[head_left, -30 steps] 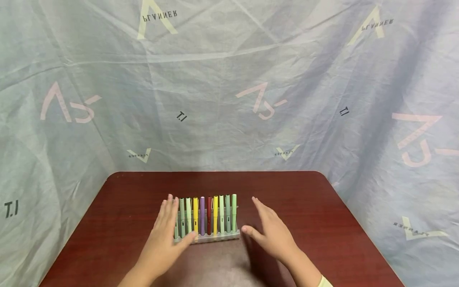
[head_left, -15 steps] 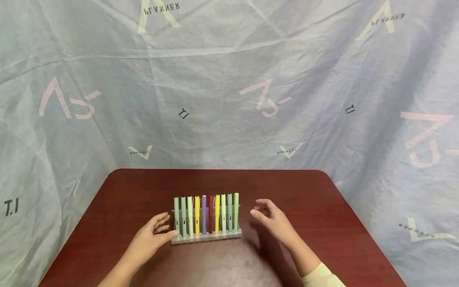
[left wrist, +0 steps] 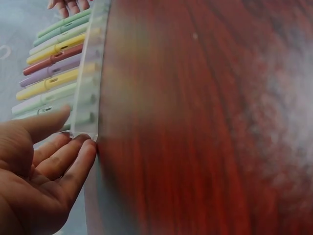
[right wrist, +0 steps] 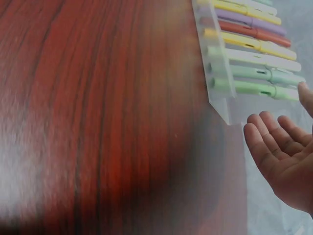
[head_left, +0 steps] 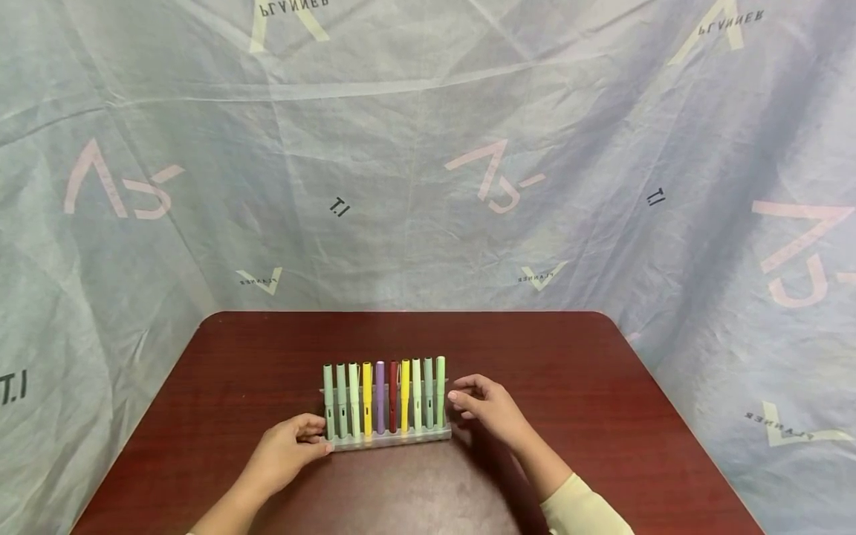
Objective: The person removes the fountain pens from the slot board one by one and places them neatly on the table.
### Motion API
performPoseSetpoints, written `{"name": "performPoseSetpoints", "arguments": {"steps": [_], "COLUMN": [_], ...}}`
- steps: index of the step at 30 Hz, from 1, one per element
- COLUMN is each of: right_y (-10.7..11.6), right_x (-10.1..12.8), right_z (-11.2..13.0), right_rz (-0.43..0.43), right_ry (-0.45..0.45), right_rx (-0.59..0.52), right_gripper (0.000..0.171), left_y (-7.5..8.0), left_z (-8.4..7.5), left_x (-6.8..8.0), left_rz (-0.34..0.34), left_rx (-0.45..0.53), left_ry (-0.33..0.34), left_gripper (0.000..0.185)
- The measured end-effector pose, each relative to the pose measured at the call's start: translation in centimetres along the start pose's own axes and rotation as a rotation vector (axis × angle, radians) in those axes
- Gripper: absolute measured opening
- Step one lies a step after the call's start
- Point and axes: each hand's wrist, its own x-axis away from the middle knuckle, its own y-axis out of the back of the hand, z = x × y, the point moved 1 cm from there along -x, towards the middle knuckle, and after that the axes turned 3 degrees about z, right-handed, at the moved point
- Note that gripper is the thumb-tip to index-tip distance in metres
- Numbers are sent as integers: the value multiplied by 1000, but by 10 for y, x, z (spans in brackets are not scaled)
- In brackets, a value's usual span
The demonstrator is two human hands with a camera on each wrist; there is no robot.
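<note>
Left fingers (left wrist: 73, 164) were loosely curled w/ tips touching the near-left end of the clear pen rack (head_left: 388, 440), thumb lying up along the leftmost pale-green pen; nothing was really clasped, more a light steadying touch. That left hand (head_left: 287, 452) sat on the table's near-left side, forearm trailing back toward the near edge. Right fingers (right wrist: 266, 142) were spread a little and gently bent, holding nothing, tips just beside the rack's right end but apart from it; wrist view showed a gap btw. them and the plastic. The right hand (head_left: 484, 409) hovered near the rightmost green pen (head_left: 440, 392), cream sleeve (head_left: 582, 509) showing at the near edge. The rack stood approx. mid-table, slightly toward the near side, btw. both hands, w/ ten capped pens upright in a row: three pale greens at left, then yellow (head_left: 366, 397), purple (head_left: 380, 397), dark red (head_left: 393, 396), yellow again, and three more pale greens at right. All stood straight, side by side in their slots. The dark reddish wood table (head_left: 568, 371) had rounded far corners; a pale printed sheet (head_left: 428, 148) hung behind and round both sides.
</note>
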Motion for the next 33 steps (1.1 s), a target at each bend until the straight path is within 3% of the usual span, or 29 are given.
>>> {"name": "performPoseSetpoints", "arguments": {"steps": [6,12,25,33], "right_y": [-10,-18,-25,-12], "right_x": [-10,-12,-9,-8], "right_z": [-2,-4,-9,11], "right_rz": [5,-4,-50,-161], "right_ry": [4,2,12,70], "right_rx": [6,9,148,70], "right_gripper": [39,36,23,16], "left_y": [1,-1,-3,0], "left_z": [-3,-1,2,0], "left_x": [1,2,5,0], "left_rz": [-51,-80,-67,-56], "left_rx": [-105,-177,-222,-243], "left_ry": [-50,-59,-51,-88], "left_gripper": [26,16,13,16]}}
